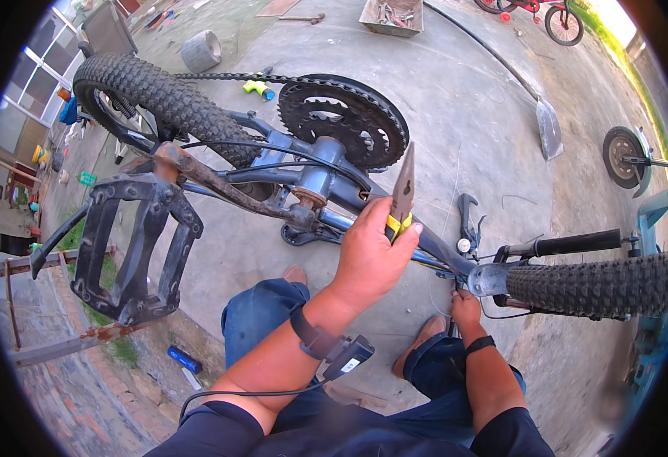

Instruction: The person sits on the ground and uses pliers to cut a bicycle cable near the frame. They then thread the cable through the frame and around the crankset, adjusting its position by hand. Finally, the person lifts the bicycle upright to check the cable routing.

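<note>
An upside-down mountain bike fills the middle of the view, its blue-grey frame (pixel 362 197) reaching from the rear tyre (pixel 168 97) to the front tyre (pixel 591 284). My left hand (pixel 376 245) grips needle-nose pliers (pixel 404 188) by their yellow-and-black handles, jaws pointing up, just above the frame. Lower right, my right hand (pixel 466 308) has its fingers closed near the handlebar area below the head tube (pixel 485 279); what it touches is partly hidden. A thin wire or cable (pixel 456 171) loops over the concrete near it. The brake lever (pixel 468 223) lies beyond that hand.
Close on the left juts a black pedal (pixel 139 245) on a rusty crank arm (pixel 225 185). The chainring (pixel 345 117) carries the chain. Around are a shovel (pixel 549 128), a metal tool tray (pixel 391 20), a yellow-green power tool (pixel 258 88) and a rusty metal frame (pixel 71 345).
</note>
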The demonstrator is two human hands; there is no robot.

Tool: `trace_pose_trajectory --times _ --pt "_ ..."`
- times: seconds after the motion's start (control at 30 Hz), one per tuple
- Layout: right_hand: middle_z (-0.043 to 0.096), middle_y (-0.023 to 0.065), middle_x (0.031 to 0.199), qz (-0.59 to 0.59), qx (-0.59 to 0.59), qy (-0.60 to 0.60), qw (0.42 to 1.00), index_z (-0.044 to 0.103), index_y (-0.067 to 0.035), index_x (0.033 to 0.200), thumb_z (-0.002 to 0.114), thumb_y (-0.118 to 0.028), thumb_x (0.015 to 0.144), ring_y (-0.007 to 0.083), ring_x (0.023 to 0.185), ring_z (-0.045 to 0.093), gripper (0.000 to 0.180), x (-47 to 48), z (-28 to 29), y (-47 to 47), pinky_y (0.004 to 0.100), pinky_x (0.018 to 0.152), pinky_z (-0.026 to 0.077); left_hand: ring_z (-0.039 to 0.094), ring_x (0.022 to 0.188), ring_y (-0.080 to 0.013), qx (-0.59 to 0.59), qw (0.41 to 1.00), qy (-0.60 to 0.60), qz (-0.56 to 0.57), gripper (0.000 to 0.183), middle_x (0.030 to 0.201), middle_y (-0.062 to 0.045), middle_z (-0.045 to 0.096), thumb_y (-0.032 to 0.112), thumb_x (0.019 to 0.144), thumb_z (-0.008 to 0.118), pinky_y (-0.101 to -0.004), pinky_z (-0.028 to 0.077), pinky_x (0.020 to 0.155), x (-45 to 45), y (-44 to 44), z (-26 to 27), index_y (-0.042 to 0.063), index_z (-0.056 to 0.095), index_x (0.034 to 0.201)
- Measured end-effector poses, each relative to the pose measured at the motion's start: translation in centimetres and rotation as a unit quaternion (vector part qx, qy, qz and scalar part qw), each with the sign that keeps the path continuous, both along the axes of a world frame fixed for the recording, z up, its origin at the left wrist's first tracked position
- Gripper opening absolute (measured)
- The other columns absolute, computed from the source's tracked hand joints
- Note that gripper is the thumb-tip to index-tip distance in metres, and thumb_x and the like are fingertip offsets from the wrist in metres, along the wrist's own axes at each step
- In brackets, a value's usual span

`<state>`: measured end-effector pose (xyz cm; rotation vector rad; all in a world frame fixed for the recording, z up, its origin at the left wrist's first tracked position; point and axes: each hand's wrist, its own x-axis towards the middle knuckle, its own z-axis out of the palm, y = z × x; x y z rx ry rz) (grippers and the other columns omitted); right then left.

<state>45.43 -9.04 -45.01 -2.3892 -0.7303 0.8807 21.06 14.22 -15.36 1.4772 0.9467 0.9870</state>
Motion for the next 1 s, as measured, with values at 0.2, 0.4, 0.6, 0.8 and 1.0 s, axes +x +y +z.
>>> trace_pose_trajectory --times 0.2,0.4,0.6,0.8,1.0 --pt "0.064 0.0049 0.075 -0.031 -0.019 0.132 0.991 0.071 -0.002 0.103 0.061 -0.021 0.096 0.0143 0.056 0.063 0.022 -1.1 3.2 1.3 0.0296 0.051 0.049 0.066 0.081 -0.0117 0.035 0.998 0.046 -0.011 0.035 0.097 -0.006 0.059 0.006 0.089 0.068 -0.0277 0.055 0.071 -0.3 0.1 -0.3 -0.002 0.06 0.122" --pt "0.065 0.0066 0.079 -0.03 -0.004 0.156 0.987 0.071 -0.001 0.101 0.06 -0.019 0.096 0.015 0.056 0.063 0.021 -1.8 4.2 1.7 0.029 0.051 0.05 0.065 0.079 -0.0123 0.066 0.996 0.062 -0.007 0.034 0.096 -0.007 0.06 0.006 0.088 0.069 -0.0282 0.053 0.071 -0.4 0.2 0.2 -0.002 0.06 0.12" --pt "0.066 0.0077 0.07 0.029 -0.014 0.08 0.996 0.072 -0.005 0.097 0.061 -0.024 0.094 0.0214 0.06 0.066 0.023 -2.7 4.5 1.8 0.0357 0.06 0.052 0.061 0.083 -0.0161 0.06 0.996 0.071 -0.003 0.033 0.097 -0.009 0.061 0.007 0.086 0.07 -0.0303 0.05 0.076 -0.7 0.0 0.5 0.0 0.062 0.117" --pt "0.062 0.0025 0.07 0.072 0.046 -0.032 0.996 0.071 -0.005 0.108 0.058 -0.019 0.097 0.0119 0.052 0.057 0.023 -0.9 0.1 0.5 0.029 0.048 0.046 0.062 0.085 -0.0206 0.093 0.992 0.089 0.009 0.032 0.097 -0.01 0.062 0.008 0.084 0.071 -0.0326 0.05 0.079 -0.8 0.0 0.9 0.001 0.063 0.115" --pt "0.053 0.0006 0.068 -0.032 0.056 0.109 0.992 0.07 -0.007 0.112 0.055 -0.017 0.098 0.0115 0.047 0.049 0.022 -1.0 1.7 2.0 0.0284 0.044 0.042 0.062 0.085 -0.0216 0.095 0.991 0.093 0.013 0.031 0.097 -0.011 0.063 0.008 0.085 0.071 -0.0329 0.05 0.079 -1.2 0.0 0.5 0.0 0.063 0.113"
